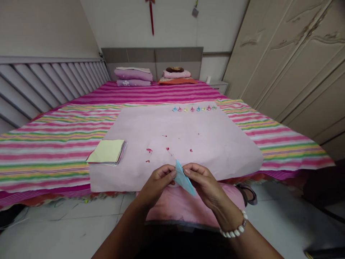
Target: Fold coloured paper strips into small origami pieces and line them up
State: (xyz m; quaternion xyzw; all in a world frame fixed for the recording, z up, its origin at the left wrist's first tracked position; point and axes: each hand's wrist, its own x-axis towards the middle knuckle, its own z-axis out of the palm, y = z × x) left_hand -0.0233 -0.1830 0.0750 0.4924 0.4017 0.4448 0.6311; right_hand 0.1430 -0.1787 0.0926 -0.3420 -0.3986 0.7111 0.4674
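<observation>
A folded sheet of light blue paper [184, 181] is held up over the bed's near edge, its long edge slanting down to the right. My left hand [164, 178] pinches its left side between thumb and fingers. On the other side, my right hand [201, 180] is closed on the upper right edge of the same paper. A white bracelet circles my right wrist. To the left, a stack of coloured paper [106, 151] lies with a pale yellow sheet on top. Several small folded paper pieces [192, 109] in blue, pink, yellow and green stand in a row farther back.
A pale pink sheet [151, 122] covers the middle of the striped bed. Small red scraps [167, 148] lie scattered on it. Folded bedding [134, 76] and pillows [177, 76] rest by the headboard. A cream wardrobe [288, 61] stands right, a slatted rail [54, 81] left.
</observation>
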